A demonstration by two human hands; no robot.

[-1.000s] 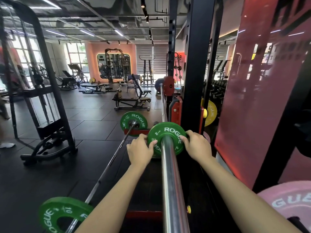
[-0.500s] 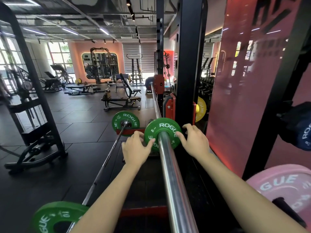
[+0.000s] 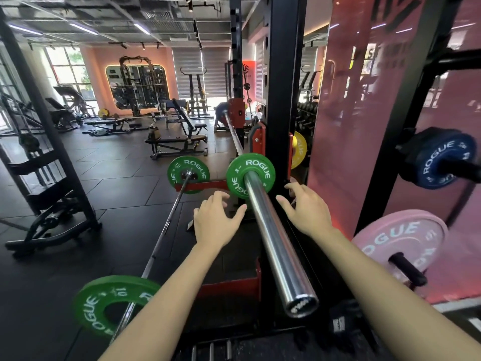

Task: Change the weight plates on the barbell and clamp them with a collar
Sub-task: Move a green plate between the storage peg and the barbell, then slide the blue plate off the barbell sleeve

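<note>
Here, a person's left hand (image 3: pixel 217 217) and right hand (image 3: pixel 304 209) hang in the air on either side of a chrome barbell sleeve (image 3: pixel 276 243), both with fingers spread apart and holding nothing. Neither hand touches the sleeve or the small green plate (image 3: pixel 251 175) seated far up it, close against the black rack upright (image 3: pixel 283 87); the left fingertips sit just below and to the left of that plate, the right ones just beside the upright's base. The sleeve runs from the plate toward the camera and ends in an open round tip at lower centre, bare of any other plate or clamp along its visible length. The bar rests in a red hook (image 3: pixel 256 142) fixed to the upright and continues away beyond it. To the left, a second bar (image 3: pixel 166 225) lies low over the black rubber floor (image 3: pixel 78 183), carrying one green plate at its far end (image 3: pixel 188 174) and another at its near end (image 3: pixel 112 304), partly hidden by the left forearm. To the right, a pink plate (image 3: pixel 400 238) and a blue plate (image 3: pixel 442 162) hang on storage pegs beside a red glossy wall panel (image 3: pixel 364 126). A yellow plate (image 3: pixel 299 149) shows partly behind the upright. Benches and other machines fill the gym beyond.
</note>
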